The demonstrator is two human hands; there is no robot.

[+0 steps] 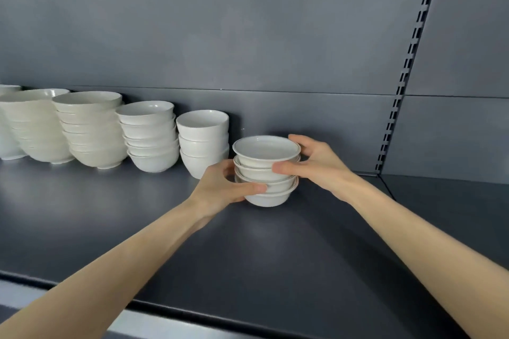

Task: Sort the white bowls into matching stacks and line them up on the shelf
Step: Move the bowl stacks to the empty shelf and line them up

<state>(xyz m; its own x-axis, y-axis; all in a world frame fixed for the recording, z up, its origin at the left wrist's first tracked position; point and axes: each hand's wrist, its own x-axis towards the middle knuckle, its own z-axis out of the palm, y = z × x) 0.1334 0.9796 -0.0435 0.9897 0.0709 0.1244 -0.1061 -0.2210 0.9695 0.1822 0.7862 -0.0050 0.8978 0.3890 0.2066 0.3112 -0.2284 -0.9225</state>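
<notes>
A short stack of small white bowls with thin dark rim lines [265,147] stands on the dark grey shelf [137,215], right of the other stacks. My left hand [223,187] grips its lower bowls from the left. My right hand [314,164] clasps the upper bowls from the right. To the left runs a row of white bowl stacks: a stack of three deep cups [203,140], a stack of rounded bowls [150,135], and two stacks of wide cream bowls [91,126] [33,124].
Another white stack [7,129] is cut off at the left edge. The grey back panel rises behind the row. A slotted upright rail [407,69] runs down the back at the right. The shelf's front lip [192,308] crosses the bottom of the view.
</notes>
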